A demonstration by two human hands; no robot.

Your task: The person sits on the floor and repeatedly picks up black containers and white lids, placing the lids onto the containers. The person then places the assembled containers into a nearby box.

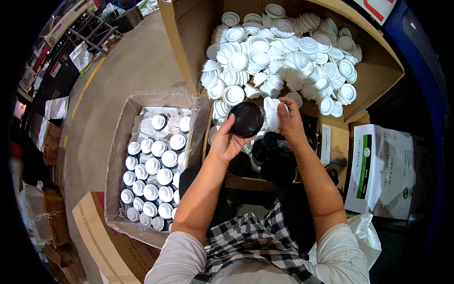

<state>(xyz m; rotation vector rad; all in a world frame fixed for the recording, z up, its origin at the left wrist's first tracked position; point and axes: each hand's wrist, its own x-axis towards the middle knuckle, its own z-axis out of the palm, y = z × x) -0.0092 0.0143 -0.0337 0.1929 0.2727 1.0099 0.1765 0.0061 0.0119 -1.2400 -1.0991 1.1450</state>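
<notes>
My left hand (229, 141) is closed on a round black part (246, 119), its smooth, shiny face turned up toward me. Just to its right, my right hand (292, 124) grips a white stepped plastic lid (271, 113), seen edge-on; whether it is one lid or a few together I cannot tell. The black part and the white lid are very close, and I cannot see if they touch. Below my hands lie several more black parts (272, 146), partly hidden by my forearms. Beyond them a large heap of white stepped lids (283, 52) spreads out.
The heap lies in a big open cardboard box (378, 66). At left, a plastic-lined carton (116, 156) holds rows of white-topped pieces (152, 165). A cardboard flap (101, 236) sticks out near me. A white printed sheet or bag (383, 170) stands at right.
</notes>
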